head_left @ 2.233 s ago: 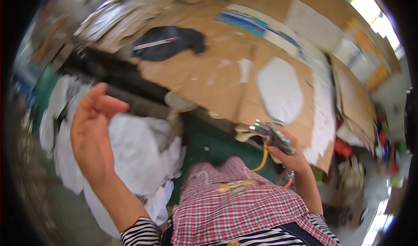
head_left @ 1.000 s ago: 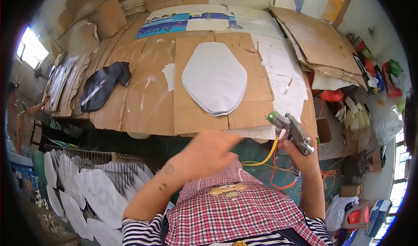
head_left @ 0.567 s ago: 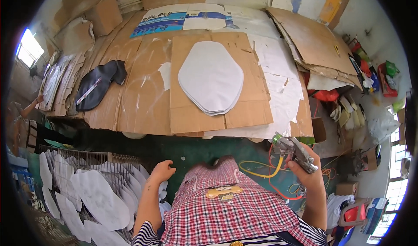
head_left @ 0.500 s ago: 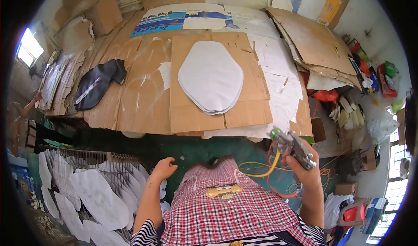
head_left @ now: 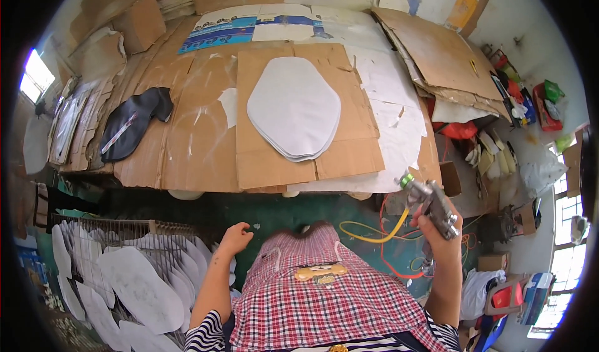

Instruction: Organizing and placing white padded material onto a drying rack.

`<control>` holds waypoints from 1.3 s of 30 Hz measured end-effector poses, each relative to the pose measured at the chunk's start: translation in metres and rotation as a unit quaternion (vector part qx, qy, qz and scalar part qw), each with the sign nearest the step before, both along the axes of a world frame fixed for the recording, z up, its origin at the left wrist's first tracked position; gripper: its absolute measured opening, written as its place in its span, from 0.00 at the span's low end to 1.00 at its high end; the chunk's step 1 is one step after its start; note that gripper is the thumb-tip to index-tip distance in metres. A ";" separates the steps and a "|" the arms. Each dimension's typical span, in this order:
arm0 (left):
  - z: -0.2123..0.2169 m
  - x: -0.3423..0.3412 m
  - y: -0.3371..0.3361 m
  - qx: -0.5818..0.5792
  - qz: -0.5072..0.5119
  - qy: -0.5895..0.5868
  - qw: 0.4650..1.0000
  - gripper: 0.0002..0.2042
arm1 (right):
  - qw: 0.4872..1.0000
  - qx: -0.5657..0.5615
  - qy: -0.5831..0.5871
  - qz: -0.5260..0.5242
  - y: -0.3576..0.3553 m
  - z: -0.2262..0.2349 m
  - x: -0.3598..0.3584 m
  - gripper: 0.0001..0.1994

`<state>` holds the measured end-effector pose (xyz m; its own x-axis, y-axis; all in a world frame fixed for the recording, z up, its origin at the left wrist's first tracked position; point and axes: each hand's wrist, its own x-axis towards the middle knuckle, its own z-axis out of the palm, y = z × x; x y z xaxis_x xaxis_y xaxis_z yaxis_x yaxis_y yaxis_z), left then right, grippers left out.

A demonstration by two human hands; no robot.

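Observation:
My right hand [head_left: 440,227] is closed around a metal spray gun [head_left: 430,205] with a green tip, held off the near right part of the table. A yellow hose [head_left: 374,239] hangs from the gun. My left hand [head_left: 235,238] hovers before the table's front edge, its fingers loosely curled with nothing visible in them. Beyond both hands, a stack of pale grey, rounded sheet pieces [head_left: 294,109] lies on a cardboard sheet [head_left: 268,176]. Neither hand touches the stack.
A dark grey shaped piece [head_left: 131,127] lies on the cardboard-covered table [head_left: 196,127]. To the lower left, a wire rack [head_left: 118,224] holds several pale cut pieces [head_left: 142,286]. Cardboard sheets [head_left: 437,46] are piled at the far right. An orange hose [head_left: 387,261] trails over the green floor.
The spray gun and my right hand have moved slightly right, and the gun has turned a little. The table scene has shifted slightly left in view. My left hand stays nearly still.

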<state>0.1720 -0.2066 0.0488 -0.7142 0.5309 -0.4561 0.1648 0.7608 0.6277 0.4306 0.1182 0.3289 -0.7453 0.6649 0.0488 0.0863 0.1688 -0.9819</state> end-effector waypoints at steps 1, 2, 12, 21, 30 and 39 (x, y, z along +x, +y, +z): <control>0.005 -0.001 0.004 -0.001 0.005 -0.022 1.000 0.18 | 1.000 0.011 -0.007 -0.013 0.007 -0.003 0.000 0.23; 0.007 -0.003 0.007 -0.003 0.010 -0.044 0.999 0.18 | 1.000 0.012 -0.008 -0.016 0.007 -0.002 0.003 0.23; 0.004 -0.008 0.007 0.000 -0.008 -0.019 1.000 0.19 | 0.997 0.013 -0.075 0.016 0.003 0.007 0.024 0.25; 0.002 -0.009 0.006 -0.007 0.026 -0.055 0.998 0.19 | 0.995 -0.021 -0.048 0.085 -0.012 -0.002 -0.006 0.23; -0.004 -0.007 0.006 0.009 0.034 -0.031 0.999 0.19 | 1.000 0.011 0.005 -0.017 0.009 -0.006 -0.041 0.22; -0.007 -0.018 0.017 0.009 0.031 -0.021 0.999 0.19 | 0.998 0.009 -0.067 0.001 0.018 -0.007 0.005 0.23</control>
<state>0.1543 -0.1894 0.0413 -0.7263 0.4953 -0.4766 0.0919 0.7572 0.6467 0.4360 0.1362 0.3216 -0.7472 0.6634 -0.0397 0.2162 0.1861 -0.9585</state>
